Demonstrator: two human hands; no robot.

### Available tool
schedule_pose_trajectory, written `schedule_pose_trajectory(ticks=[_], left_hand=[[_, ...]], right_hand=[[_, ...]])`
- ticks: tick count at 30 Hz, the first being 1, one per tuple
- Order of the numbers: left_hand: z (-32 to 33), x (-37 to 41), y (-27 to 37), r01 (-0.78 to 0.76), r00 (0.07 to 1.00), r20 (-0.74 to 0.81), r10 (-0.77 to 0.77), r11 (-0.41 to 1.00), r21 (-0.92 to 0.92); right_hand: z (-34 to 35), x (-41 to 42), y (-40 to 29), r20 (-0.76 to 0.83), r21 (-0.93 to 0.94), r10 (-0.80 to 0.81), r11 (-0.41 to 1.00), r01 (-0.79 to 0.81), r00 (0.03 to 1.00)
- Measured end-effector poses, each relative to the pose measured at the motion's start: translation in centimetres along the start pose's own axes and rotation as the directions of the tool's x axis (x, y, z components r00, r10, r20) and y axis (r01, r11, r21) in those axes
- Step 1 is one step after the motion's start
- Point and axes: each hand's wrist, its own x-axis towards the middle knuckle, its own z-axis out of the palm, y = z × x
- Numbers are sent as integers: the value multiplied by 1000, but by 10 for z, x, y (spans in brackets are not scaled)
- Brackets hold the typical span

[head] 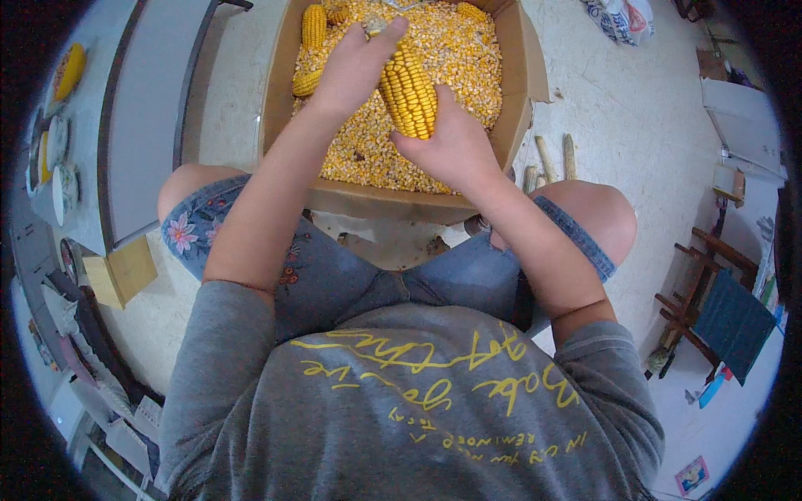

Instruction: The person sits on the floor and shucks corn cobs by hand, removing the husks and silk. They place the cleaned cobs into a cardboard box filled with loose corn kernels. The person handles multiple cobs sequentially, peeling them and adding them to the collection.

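Note:
My right hand (460,141) grips the lower end of a yellow ear of corn (410,94), its rows of kernels largely in place. At the ear's upper end, my left hand (357,69) is closed around a pale, roundish piece (376,25) that looks like the end of a corn cob; my fingers hide most of it. Both hands are above a cardboard box (388,203) holding a deep layer of loose corn kernels (357,147). Whole ears lie on the kernels, one upright-looking ear (314,26) at the far left and another ear (307,82) by the left wall.
Several bare cobs (569,156) lie on the floor right of the box. A grey-topped table (147,94) with bowls stands at left, above a wooden box (122,272). A wooden-framed chair (720,307) is at right. A white plastic bag (620,22) lies at far right.

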Motion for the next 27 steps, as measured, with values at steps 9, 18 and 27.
schedule_pose_trajectory(ticks=[9,18,27], left_hand=[[-8,1,2,16,999,54,-6,982,-188],[-15,8,2,20,1000,8,-24,954,300],[-26,4,15,-338,937,76,340,833,439]], right_hand=[[-4,1,-2,-24,-60,-16,998,15,1000],[-13,2,-7,39,-173,40,984,-33,998],[-13,2,9,-159,-351,-287,911,218,945]])
